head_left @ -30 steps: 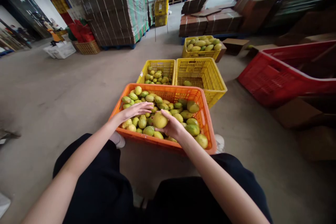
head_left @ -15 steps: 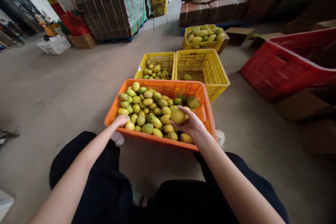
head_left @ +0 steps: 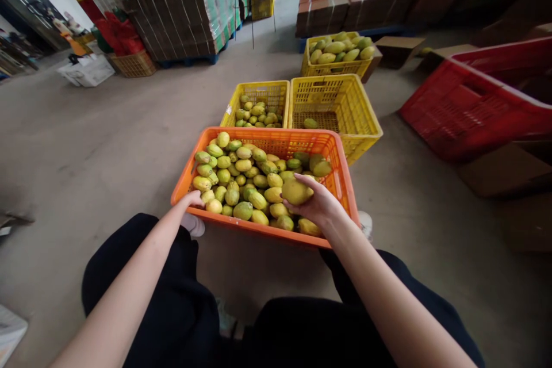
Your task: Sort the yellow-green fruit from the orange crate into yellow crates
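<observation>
A large orange crate [head_left: 263,233] in front of me holds many yellow-green papayas [head_left: 244,210]. My right hand [head_left: 317,201] has its fingers around one yellow papaya [head_left: 296,191], held above the others on the right side of the crate. At the crate's front left corner, my left hand [head_left: 193,199] reaches over the rim, beside a yellowish papaya [head_left: 207,196]. Its fingertips are hidden down between rim and fruit, so whether it grips anything does not show.
Behind stand a yellow crate [head_left: 233,104] part filled with papayas and another yellow crate [head_left: 360,141] with one papaya inside. A full yellow crate [head_left: 308,68] is farther back. A red crate [head_left: 457,103] stands right, near cardboard boxes [head_left: 502,172]. Wrapped pallet stacks [head_left: 172,6] rise behind.
My left hand has drawn slightly left, away from the papaya it covered, towards the crate's corner. My right hand still holds its papaya at nearly the same place. The view has shifted slightly.
</observation>
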The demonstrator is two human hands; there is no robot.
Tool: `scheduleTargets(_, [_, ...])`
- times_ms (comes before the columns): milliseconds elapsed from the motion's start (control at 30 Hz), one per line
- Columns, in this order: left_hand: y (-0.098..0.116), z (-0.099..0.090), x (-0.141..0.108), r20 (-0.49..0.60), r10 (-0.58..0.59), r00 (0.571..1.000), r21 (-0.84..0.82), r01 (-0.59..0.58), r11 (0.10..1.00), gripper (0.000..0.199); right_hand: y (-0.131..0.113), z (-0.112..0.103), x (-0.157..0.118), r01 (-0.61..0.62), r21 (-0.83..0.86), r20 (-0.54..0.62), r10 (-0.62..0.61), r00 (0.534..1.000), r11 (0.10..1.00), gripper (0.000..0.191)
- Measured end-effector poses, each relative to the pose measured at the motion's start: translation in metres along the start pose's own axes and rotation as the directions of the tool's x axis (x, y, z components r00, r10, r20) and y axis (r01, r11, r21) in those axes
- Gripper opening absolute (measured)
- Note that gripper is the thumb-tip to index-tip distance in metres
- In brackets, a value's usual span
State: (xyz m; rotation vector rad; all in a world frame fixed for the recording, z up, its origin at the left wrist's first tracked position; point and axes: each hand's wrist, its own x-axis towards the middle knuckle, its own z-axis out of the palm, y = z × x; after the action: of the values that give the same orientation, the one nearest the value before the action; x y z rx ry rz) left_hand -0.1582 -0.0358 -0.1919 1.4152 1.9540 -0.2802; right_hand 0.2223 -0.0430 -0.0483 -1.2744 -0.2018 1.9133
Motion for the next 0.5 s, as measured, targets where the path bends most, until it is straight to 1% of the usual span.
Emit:
scheduleTargets(100, [-0.003, -0.003, 0.001, -0.055, -0.046, 0.997, 0.015, 0.047, 0.999, 0.02, 0.0, 0.002, -0.003, 0.013, 0.0, 0.019, -0.013, 1.0, 1.0, 0.017])
scheduleTargets(167, [-0.003, -0.004, 0.0, -0.076, -0.05, 0.996, -0.003, 0.05, 0.999, 0.021, -0.001, 0.003, -0.004, 0.021, 0.005, 0.026, -0.022, 0.999, 1.0, 0.017])
scheduleTargets(267, [-0.001, -0.005, -0.006, -0.07, -0.054, 0.996, -0.054, 0.051, 0.997, 0.024, -0.002, 0.003, -0.006, 0.021, -0.002, 0.027, -0.021, 0.999, 1.0, 0.017])
scheduleTargets(333, [0.002, -0.01, -0.013, -0.074, -0.048, 0.996, -0.091, 0.042, 0.995, 0.024, -0.002, 0.004, -0.006, 0.018, -0.01, 0.03, -0.018, 0.999, 1.0, 0.017])
scheduleTargets(400, [0.006, -0.02, -0.022, -0.101, -0.018, 0.995, -0.134, 0.004, 0.991, 0.026, -0.001, 0.005, -0.005, 0.02, -0.02, 0.032, -0.019, 0.999, 1.0, 0.018])
scheduleTargets(500, [0.017, -0.045, -0.041, -0.156, 0.076, 0.985, -0.22, -0.11, 0.969, 0.04, 0.002, 0.007, -0.002, 0.072, -0.058, 0.042, -0.07, 0.997, 0.996, 0.021])
